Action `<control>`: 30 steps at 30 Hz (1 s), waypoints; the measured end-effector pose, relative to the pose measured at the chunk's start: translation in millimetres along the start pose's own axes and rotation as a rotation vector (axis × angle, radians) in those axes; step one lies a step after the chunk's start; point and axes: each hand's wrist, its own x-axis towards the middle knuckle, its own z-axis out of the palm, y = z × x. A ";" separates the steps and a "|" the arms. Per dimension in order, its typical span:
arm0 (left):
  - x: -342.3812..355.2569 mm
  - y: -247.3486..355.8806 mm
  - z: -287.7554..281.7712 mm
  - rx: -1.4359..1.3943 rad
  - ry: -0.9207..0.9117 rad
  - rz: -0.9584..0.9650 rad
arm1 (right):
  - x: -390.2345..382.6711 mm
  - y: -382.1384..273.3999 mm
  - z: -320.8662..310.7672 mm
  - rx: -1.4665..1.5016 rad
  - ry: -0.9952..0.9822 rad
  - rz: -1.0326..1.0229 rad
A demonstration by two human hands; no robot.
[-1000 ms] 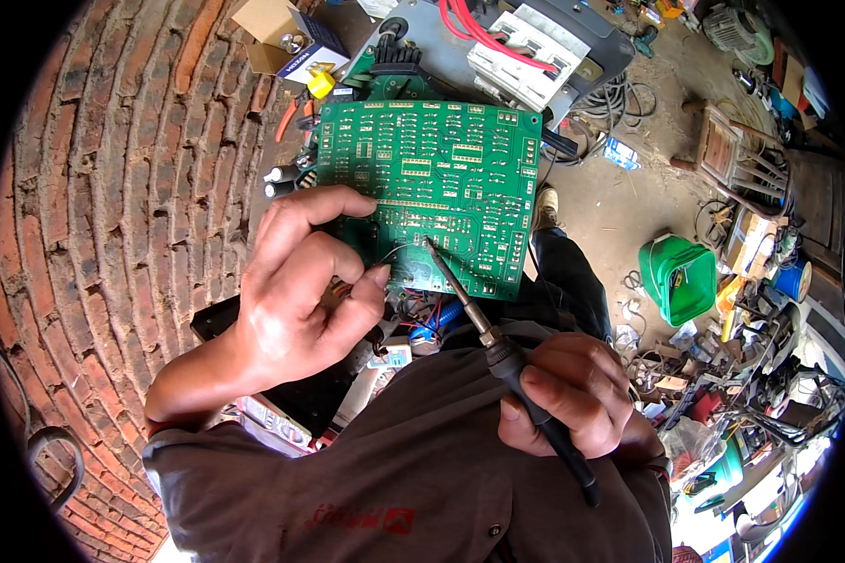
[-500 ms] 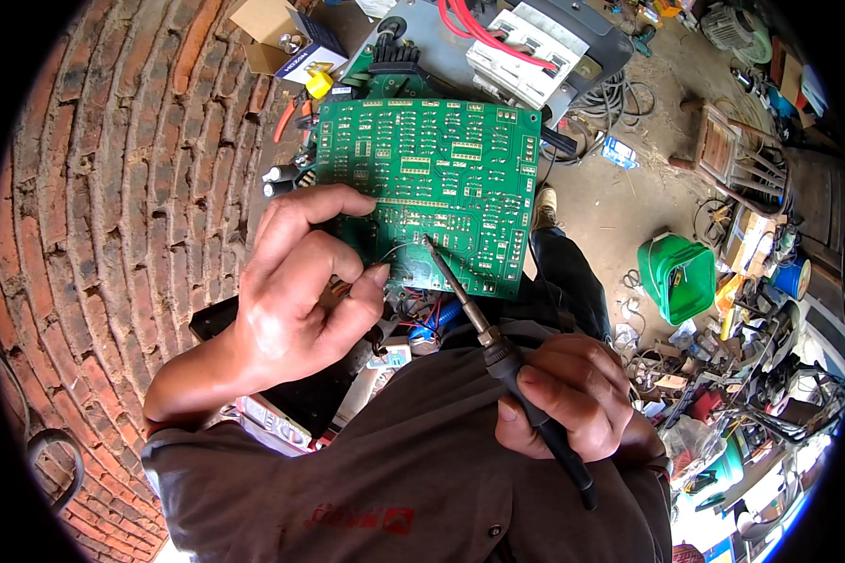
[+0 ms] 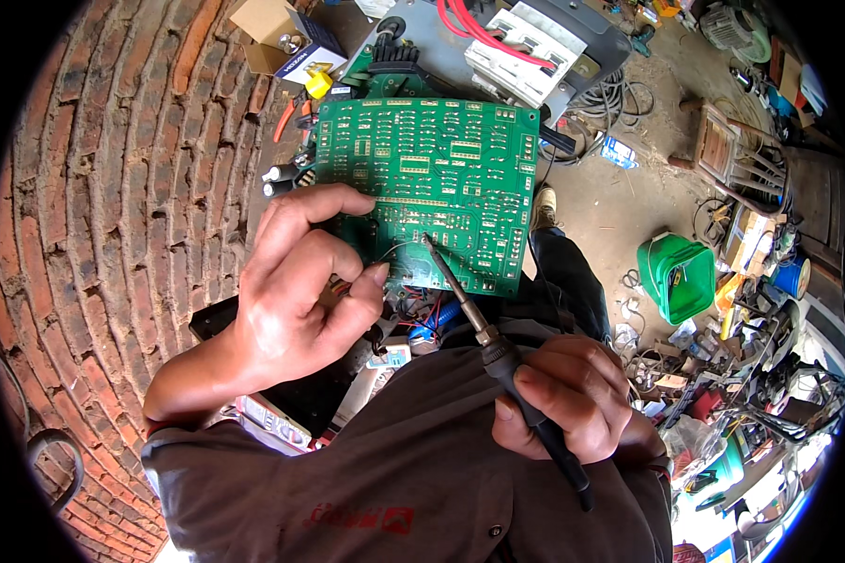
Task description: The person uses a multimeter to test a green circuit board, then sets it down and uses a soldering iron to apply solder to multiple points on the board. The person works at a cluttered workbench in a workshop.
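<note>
A green circuit board (image 3: 498, 188), solder side showing, stands in front of me with rows of pads and joints. My right hand (image 3: 573, 399) grips the black handle of a soldering iron (image 3: 507, 361). The iron's tip meets the lower middle of the board, or is very close to it. My left hand (image 3: 300, 281) pinches a thin solder wire (image 3: 399, 248) between thumb and finger, and the wire's end reaches toward the tip. The left index fingertip rests at the board's left part.
Beyond the board is a grey machine with a white terminal block (image 3: 526, 56) and red cables (image 3: 498, 36). An open cardboard box (image 3: 270, 26) and orange-handled pliers (image 3: 284, 120) are at upper left. A brick wall (image 3: 131, 235) fills the left. A green bucket (image 3: 676, 279) and clutter lie right.
The soldering iron and my right hand have shifted very slightly. The left hand, the solder wire and the board look almost the same.
</note>
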 end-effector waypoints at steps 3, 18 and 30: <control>0.8 0.2 -0.3 -0.003 -0.003 0.001 | 0.3 -2.3 -3.2 0.010 0.035 0.015; 0.3 0.5 -1.5 -0.001 -0.018 -0.002 | -1.2 1.4 -2.8 0.064 0.076 0.038; -0.2 -0.1 -1.4 -0.002 -0.010 0.000 | -0.6 4.4 -1.3 0.079 0.013 0.038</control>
